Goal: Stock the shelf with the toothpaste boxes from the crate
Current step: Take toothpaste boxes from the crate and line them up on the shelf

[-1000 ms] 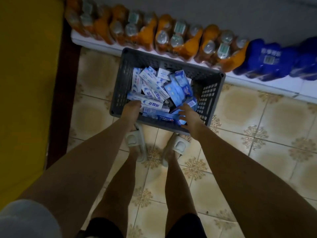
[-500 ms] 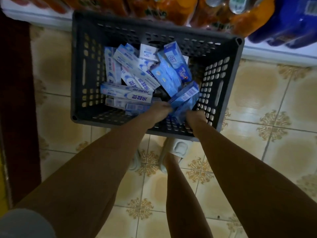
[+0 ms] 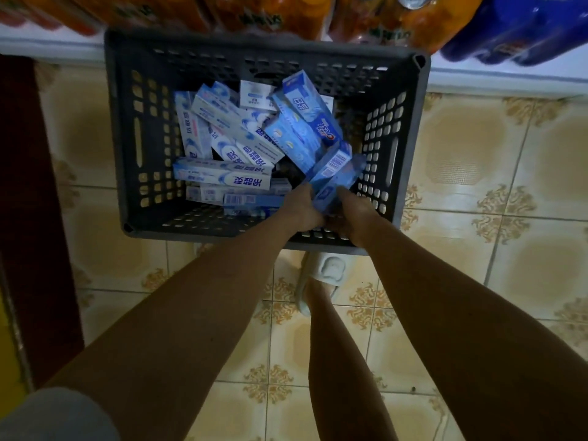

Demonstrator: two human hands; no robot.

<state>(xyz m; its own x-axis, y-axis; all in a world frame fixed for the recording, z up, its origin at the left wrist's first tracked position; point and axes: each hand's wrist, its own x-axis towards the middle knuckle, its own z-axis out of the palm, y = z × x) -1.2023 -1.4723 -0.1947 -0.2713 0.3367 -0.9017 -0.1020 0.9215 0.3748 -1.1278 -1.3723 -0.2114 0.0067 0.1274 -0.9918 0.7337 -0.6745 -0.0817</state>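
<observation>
Your fingers are out of sight on both hands: the left hand (image 3: 304, 208) and right hand (image 3: 350, 214) reach into the crate (image 3: 133, 186) and curl behind the blue boxes (image 3: 334, 176) between them, so you cannot tell exactly how many boxes each hand grips. The crate's floor is mostly covered by the toothpaste boxes (image 3: 229, 148), and the lower ones are buried. The orange bottles (image 3: 254, 11) and blue bottles (image 3: 525, 27) are cut off by the top edge. Your left foot is hidden; only one slipper (image 3: 331, 268) shows.
</observation>
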